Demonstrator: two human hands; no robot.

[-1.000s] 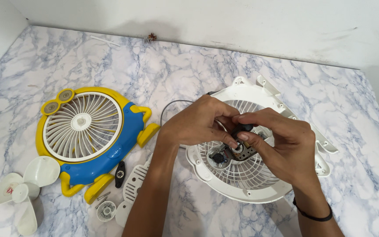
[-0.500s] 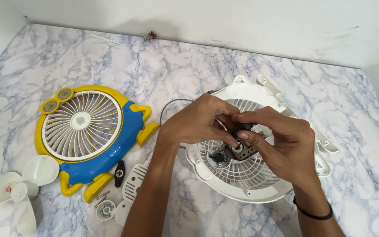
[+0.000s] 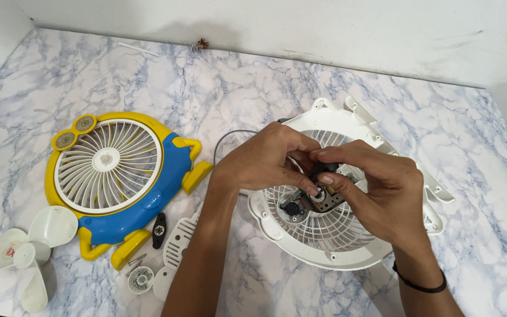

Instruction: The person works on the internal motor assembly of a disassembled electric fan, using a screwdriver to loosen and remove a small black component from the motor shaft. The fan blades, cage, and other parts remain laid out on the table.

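While the head camera looks down on the marble table (image 3: 382,82), both hands meet over the white rear fan housing (image 3: 347,235), which lies flat on the table at the right of the middle. The left hand (image 3: 265,158) comes from below and has its fingers curled together, pinching at a small dark motor part (image 3: 324,194) just above the centre of the grille. The right hand (image 3: 377,188) is also closed around this same part, its thumb and first finger pressed on it from the other side, so the two hands touch each other there. A black band sits on the right wrist. A thin grey wire (image 3: 230,138) runs out from under the left hand.

I judge the motor part as small, stiff and light, with thin wires that can tear, so it is better held by its body between fingertips, not by the wire. The housing is light, hard plastic with thin ribs; its outer rim is the safe place to hold.

To the left, well apart from the hands, lies the yellow and blue front cover (image 3: 118,176) with its white grille. Near the left bottom corner rests the white fan blade (image 3: 24,252). Between the cover and the left forearm lie a small black piece (image 3: 159,229), a white slotted plate (image 3: 174,252), some screws (image 3: 137,262) and a small round cap (image 3: 141,279).
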